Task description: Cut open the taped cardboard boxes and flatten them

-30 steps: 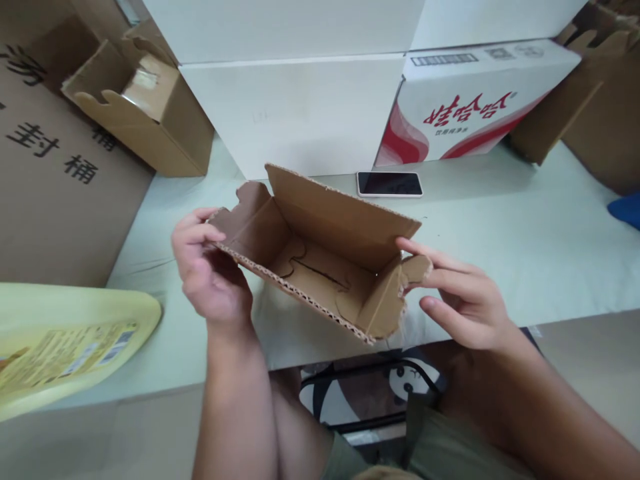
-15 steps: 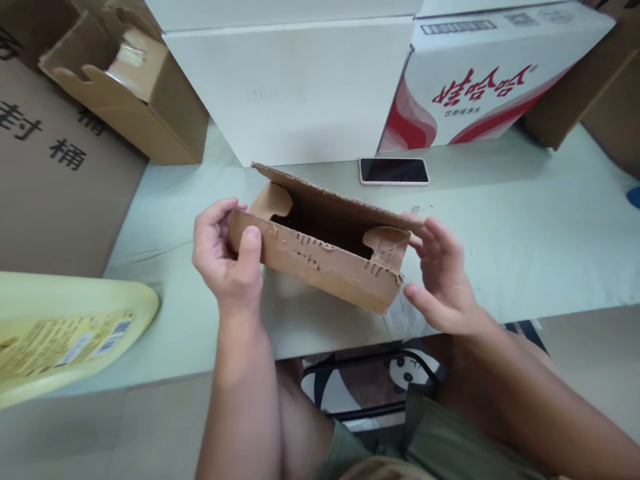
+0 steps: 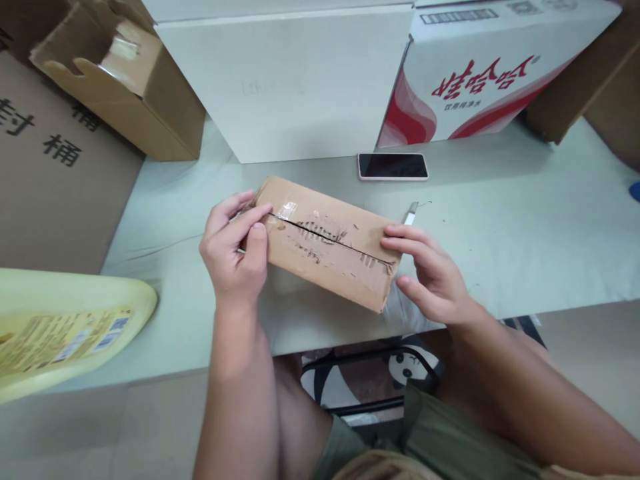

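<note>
- Small brown carton (image 3: 325, 267), mid-frame betw. your hands: top panels meet at a narrow dark seam, scuffed & torn nr. the middle; can't tell if the base touches the tabletop (image 3: 500, 227).
- Clear tape (image 3: 287, 211) clings by the seam's L end; prob. best kept flat, w/ no fold caught betw. panels.
- Left hand (image 3: 233, 247), curled firmly round the L end, thumb on the near panel, index nr. the seam: a good anchor. Press, don't crush.
- Right hand (image 3: 433, 280), half open, fingertips on the far panel's R end, thumb apart from them; no full grip. Even pressure both ends should keep the edges level.
- Slim white tool (image 3: 411, 213), just beyond your R fingers: mind it, tip may be sharp.
- Phone (image 3: 393, 167), farther back, before the white box (image 3: 300, 93); leave elbow rm.
</note>
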Available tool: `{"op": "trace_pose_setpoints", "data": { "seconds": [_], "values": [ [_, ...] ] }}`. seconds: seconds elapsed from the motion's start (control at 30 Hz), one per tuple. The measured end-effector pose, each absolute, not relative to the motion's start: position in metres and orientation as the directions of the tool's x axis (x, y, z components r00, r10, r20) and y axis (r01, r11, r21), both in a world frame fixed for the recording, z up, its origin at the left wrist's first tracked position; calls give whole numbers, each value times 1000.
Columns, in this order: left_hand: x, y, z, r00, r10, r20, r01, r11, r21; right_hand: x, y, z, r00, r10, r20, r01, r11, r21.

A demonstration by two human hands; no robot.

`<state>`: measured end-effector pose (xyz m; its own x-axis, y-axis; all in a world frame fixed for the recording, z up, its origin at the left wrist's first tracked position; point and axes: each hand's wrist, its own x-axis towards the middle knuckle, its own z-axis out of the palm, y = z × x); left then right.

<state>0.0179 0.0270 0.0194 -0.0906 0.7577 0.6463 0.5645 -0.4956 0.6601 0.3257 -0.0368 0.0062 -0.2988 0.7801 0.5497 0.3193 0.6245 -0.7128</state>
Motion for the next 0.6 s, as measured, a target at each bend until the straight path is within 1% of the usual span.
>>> {"op": "trace_pose_setpoints", "data": {
  "seconds": [0.1, 0.17, 0.2, 0.3, 0.33, 0.4, 0.43, 0.47, 0.53, 0.6],
  "values": [
    [20, 27, 21, -123, 775, 620, 581, -450, 678, 327, -38, 0, -292, 797, 529, 328, 603, -727],
    [20, 27, 22, -161, 771, 616, 572, -436, 695, 327, -37, -9, -232, 843, 485, 315, 537, -783],
    [19, 28, 22, -191, 764, 617, 557, -433, 709, 326, -36, -14, -184, 878, 442, 298, 478, -826],
    [14, 31, 21, -353, 722, 595, 468, -415, 781, 326, -32, -25, -46, 972, 230, 223, 235, -946],
    [12, 33, 20, -420, 703, 575, 433, -402, 807, 326, -31, -26, -41, 988, 150, 197, 155, -968],
    [7, 36, 18, -535, 661, 526, 372, -375, 849, 326, -30, -25, -131, 991, 31, 155, 51, -987],
    [6, 37, 18, -575, 641, 508, 355, -365, 861, 326, -31, -23, -204, 979, 9, 145, 39, -989],
    [5, 38, 17, -604, 621, 500, 348, -359, 866, 326, -32, -20, -272, 962, 17, 144, 58, -988],
    [5, 39, 18, -638, 591, 493, 349, -349, 870, 324, -35, -16, -350, 931, 108, 136, 164, -977],
    [7, 38, 20, -630, 635, 446, 353, -277, 894, 321, -39, -13, -359, 903, 238, 102, 291, -951]
  ]
}}
